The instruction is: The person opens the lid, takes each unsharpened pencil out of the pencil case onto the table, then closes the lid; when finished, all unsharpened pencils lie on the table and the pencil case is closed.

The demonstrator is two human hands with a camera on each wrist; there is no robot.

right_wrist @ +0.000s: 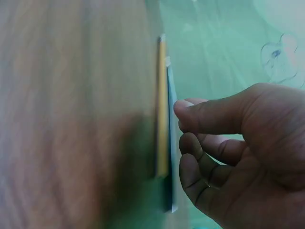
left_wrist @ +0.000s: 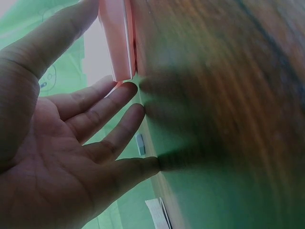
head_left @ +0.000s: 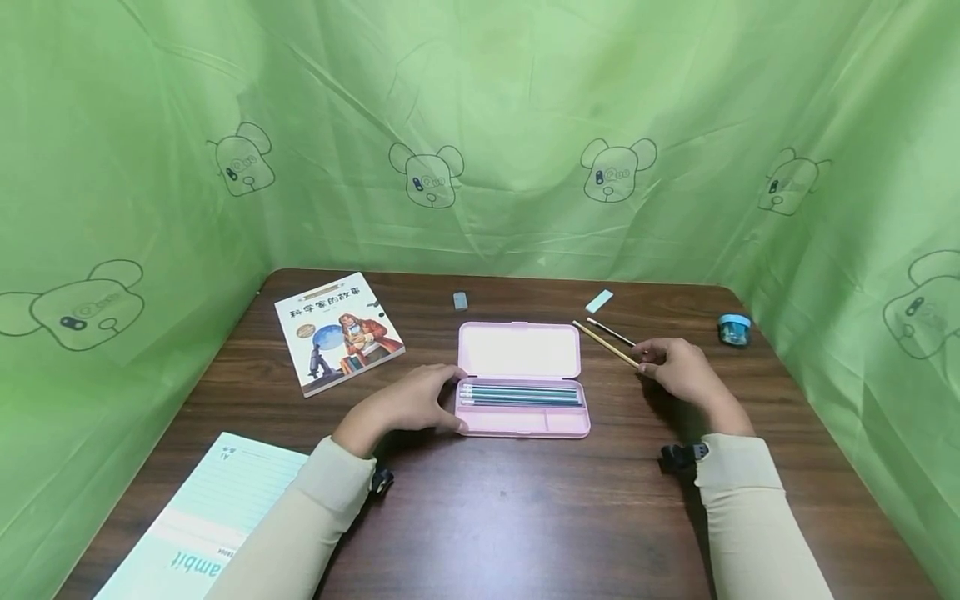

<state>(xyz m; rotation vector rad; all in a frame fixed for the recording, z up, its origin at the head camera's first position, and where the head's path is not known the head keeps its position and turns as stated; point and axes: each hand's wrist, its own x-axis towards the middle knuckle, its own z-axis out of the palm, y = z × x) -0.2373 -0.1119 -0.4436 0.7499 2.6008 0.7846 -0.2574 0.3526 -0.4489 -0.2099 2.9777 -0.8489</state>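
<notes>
My left hand (head_left: 411,402) holds the left end of an open pink pencil case (head_left: 519,350), thumb at the near corner and fingers along the far side. Several blue-green pencils (head_left: 517,395) lie side by side in the long compartment of the case. In the left wrist view, the case (left_wrist: 116,43) shows end-on between thumb and fingers. To the right of the case, my right hand (head_left: 678,371) hovers with bent fingers by the near ends of a yellow pencil (head_left: 606,345) and a dark pencil (head_left: 611,332). The right wrist view shows a gap between thumb and fingers, beside both pencils.
An illustrated book (head_left: 341,333) lies at the back left, and a pale blue notebook (head_left: 202,517) at the front left. Behind the case are a small grey-blue eraser (head_left: 461,301) and a light blue eraser (head_left: 599,301). A blue-lidded jar (head_left: 734,329) stands far right. Green curtains (head_left: 525,100) surround the table.
</notes>
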